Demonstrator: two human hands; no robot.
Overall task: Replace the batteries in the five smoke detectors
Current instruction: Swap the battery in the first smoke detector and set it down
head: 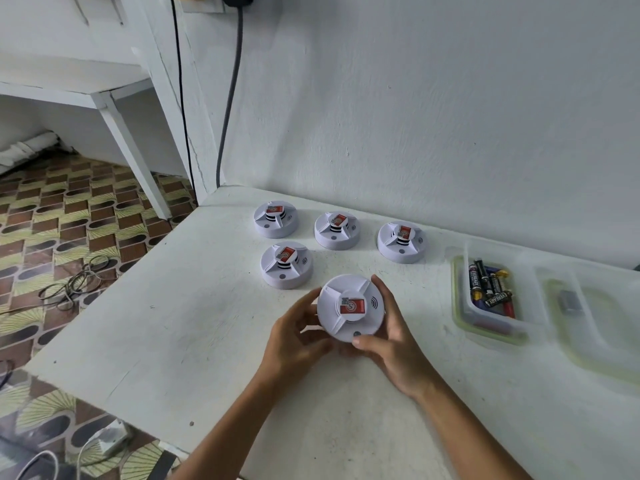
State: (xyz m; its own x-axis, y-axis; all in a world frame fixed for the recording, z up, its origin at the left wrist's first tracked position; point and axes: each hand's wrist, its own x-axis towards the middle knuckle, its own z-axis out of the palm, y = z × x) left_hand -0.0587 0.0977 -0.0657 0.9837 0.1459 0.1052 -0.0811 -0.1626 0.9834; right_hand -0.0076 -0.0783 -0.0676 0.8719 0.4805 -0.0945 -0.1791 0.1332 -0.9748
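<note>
Left hand (300, 336) curled round the left rim of the held detector (350, 306), to steady it. Detector lifted a little, tipped toward the face, likely for twisting open. Right hand (388, 336) wrapped on its right rim, thumb on the near edge. Behind the held detector: four more detectors (286, 265), lined up waiting. Right of the held detector: clear box (464, 306) of batteries (491, 289), close for easy grabbing.

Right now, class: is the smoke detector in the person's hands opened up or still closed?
Closed. The held smoke detector shows its intact front cover with the red label; no battery compartment is exposed. Both hands grip its rim.
</note>
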